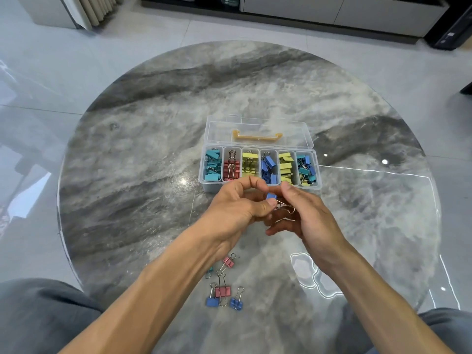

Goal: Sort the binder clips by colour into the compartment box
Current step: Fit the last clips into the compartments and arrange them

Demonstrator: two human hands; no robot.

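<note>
Both hands pinch one blue clip (pixel 271 196), left hand (pixel 240 203) and right hand (pixel 304 213), just in front of the box's blue compartment (pixel 268 163).

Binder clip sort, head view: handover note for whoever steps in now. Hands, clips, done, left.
Left hand and right hand both pinch one blue clip just in front of the compartment box, lid open.
Done: six compartments hold clips, left to right teal, pink, yellow, blue, yellow, then teal mixed with blue.
Left: drop the held clip in the blue compartment. Loose on the table near the person: two pink clips, two blue clips, one teal clip partly hidden by the left forearm.
</note>
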